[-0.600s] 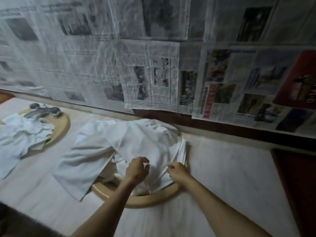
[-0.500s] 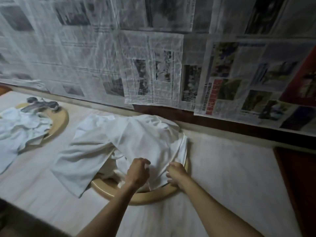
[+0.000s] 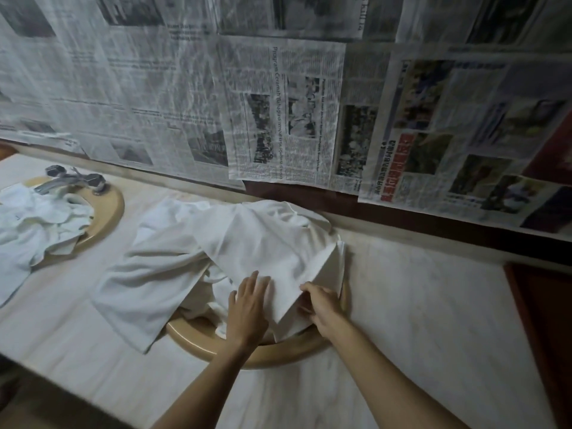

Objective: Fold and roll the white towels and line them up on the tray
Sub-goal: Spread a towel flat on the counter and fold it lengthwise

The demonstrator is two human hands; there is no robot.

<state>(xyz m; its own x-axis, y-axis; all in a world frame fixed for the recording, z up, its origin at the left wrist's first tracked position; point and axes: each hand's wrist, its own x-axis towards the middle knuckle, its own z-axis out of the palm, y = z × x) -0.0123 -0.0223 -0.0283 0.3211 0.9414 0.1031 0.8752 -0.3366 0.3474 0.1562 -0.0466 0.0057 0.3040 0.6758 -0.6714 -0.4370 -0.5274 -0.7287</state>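
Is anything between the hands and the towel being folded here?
No. The left hand lies flat on the white towel and the right hand grips its near edge over the tan basin rim. Nothing visible intervenes.

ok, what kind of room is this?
Likely a bathroom vanity: two beige sinks set in a pale marble countertop, a chrome faucet on the left one. Newspaper sheets cover the wall.
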